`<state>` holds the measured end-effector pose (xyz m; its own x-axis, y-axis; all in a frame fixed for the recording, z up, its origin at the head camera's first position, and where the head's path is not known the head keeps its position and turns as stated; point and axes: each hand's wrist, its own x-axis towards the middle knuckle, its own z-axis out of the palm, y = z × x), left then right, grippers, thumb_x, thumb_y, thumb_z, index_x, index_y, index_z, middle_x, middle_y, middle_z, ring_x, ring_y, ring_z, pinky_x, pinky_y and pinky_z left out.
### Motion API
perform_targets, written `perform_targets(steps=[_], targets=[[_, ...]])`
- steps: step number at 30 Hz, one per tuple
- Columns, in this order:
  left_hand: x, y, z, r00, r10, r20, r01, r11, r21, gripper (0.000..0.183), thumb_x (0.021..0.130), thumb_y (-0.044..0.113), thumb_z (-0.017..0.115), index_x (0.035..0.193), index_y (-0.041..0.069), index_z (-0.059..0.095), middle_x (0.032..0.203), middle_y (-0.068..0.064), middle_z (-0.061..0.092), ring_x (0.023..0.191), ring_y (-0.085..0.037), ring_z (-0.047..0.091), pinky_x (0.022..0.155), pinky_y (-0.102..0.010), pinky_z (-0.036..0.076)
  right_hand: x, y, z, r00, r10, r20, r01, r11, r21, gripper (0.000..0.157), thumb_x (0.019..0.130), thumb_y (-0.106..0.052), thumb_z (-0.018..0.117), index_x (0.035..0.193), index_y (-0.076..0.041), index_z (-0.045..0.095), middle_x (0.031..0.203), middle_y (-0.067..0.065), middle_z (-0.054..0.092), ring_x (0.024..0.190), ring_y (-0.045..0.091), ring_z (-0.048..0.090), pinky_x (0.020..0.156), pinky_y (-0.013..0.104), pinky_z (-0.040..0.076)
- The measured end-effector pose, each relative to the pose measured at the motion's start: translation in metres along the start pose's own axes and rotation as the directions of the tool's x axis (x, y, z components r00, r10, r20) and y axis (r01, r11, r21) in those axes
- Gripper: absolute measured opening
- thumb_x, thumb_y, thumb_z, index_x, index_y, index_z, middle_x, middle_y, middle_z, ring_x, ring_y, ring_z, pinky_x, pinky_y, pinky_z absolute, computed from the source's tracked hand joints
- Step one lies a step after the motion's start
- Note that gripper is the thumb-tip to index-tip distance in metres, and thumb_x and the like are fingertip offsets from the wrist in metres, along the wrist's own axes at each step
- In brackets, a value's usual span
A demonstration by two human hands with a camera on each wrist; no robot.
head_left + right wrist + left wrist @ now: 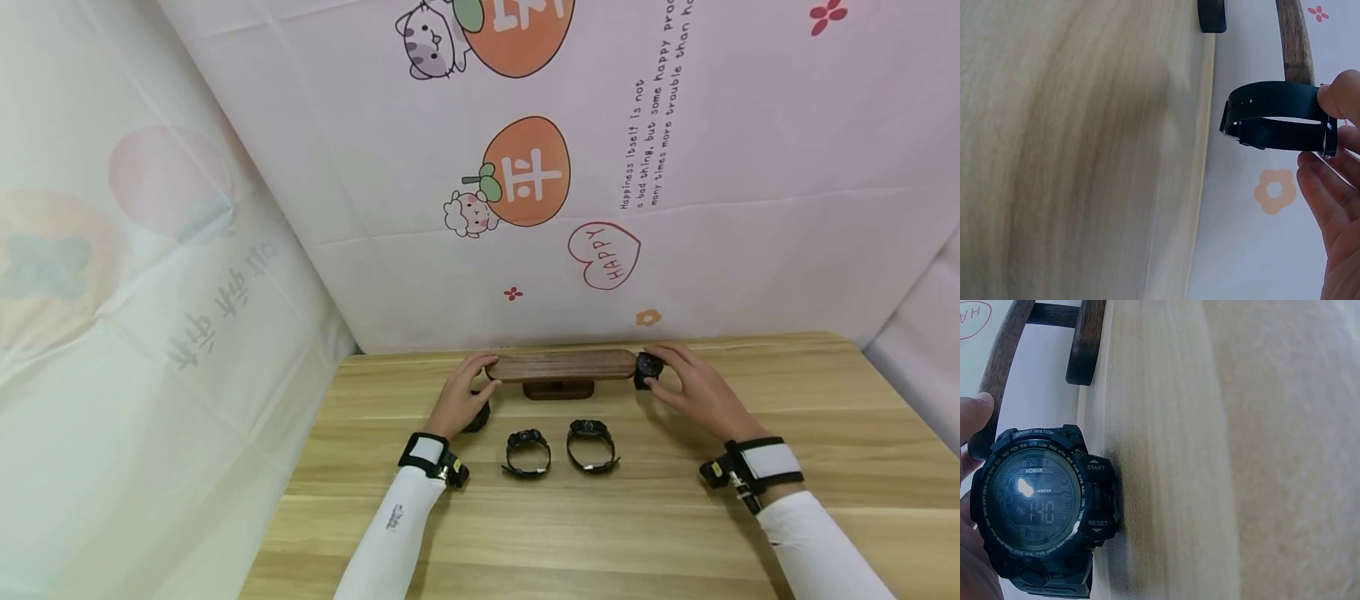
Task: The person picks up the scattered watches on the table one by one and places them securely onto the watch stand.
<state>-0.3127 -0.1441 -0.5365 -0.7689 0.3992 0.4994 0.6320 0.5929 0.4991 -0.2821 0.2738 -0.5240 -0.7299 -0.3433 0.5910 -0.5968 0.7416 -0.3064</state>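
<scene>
A dark wooden watch stand with a horizontal bar (562,365) and a small base (558,391) stands at the back of the table. My left hand (456,400) pinches the bar's left end, thumb at the front. Below that hand, a black digital sport watch (1035,500) stands on the table, partly hidden by the hand in the head view. At the bar's other end, my right hand (701,396) pinches a black watch (647,372) between thumb and fingers. Its closed strap loop (1272,100) overlaps the bar's tip in the right wrist view.
Two more black watches stand on the wooden table (525,542) in front of the base, a left one (525,437) and a right one (588,427), straps buckled into loops. A printed white cloth (420,292) hangs right behind the table's back edge.
</scene>
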Motion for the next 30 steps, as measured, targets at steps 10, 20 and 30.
perform_targets(steps=[10, 20, 30], targets=[[0.001, 0.001, 0.000, 1.000, 0.008, -0.009, -0.008, 1.000, 0.006, 0.047, 0.092, 0.017, 0.067, 0.137, 0.013, 0.053, 0.137, -0.001, 0.051, 0.125, -0.011, 0.046, 0.101, -0.033, 0.046, 0.004, -0.002, 0.005, 0.999, -0.032, -0.017, 0.032, 0.999, 0.018, 0.061, 0.080, -0.016, 0.077, 0.135, -0.003, 0.053, 0.129, 0.016, 0.055, 0.111, 0.031, 0.055, 0.089, 0.053, 0.051], [0.000, 0.001, -0.001, 1.000, 0.001, -0.007, -0.001, 1.000, 0.006, 0.048, 0.092, 0.017, 0.067, 0.137, 0.013, 0.053, 0.137, -0.002, 0.052, 0.125, -0.010, 0.045, 0.101, -0.032, 0.045, 0.007, -0.002, 0.008, 0.999, -0.033, -0.016, 0.034, 0.999, 0.025, 0.064, 0.080, -0.017, 0.077, 0.138, -0.006, 0.052, 0.131, 0.015, 0.054, 0.112, 0.028, 0.055, 0.091, 0.050, 0.051], [-0.001, 0.002, -0.001, 1.000, 0.002, 0.002, -0.002, 1.000, -0.004, 0.048, 0.093, 0.019, 0.066, 0.138, 0.012, 0.052, 0.138, -0.003, 0.052, 0.125, -0.011, 0.046, 0.101, -0.032, 0.046, 0.009, -0.001, 0.012, 0.999, -0.044, -0.015, 0.044, 0.999, 0.020, 0.062, 0.080, -0.015, 0.077, 0.135, -0.002, 0.052, 0.131, 0.016, 0.054, 0.113, 0.030, 0.054, 0.092, 0.051, 0.050]])
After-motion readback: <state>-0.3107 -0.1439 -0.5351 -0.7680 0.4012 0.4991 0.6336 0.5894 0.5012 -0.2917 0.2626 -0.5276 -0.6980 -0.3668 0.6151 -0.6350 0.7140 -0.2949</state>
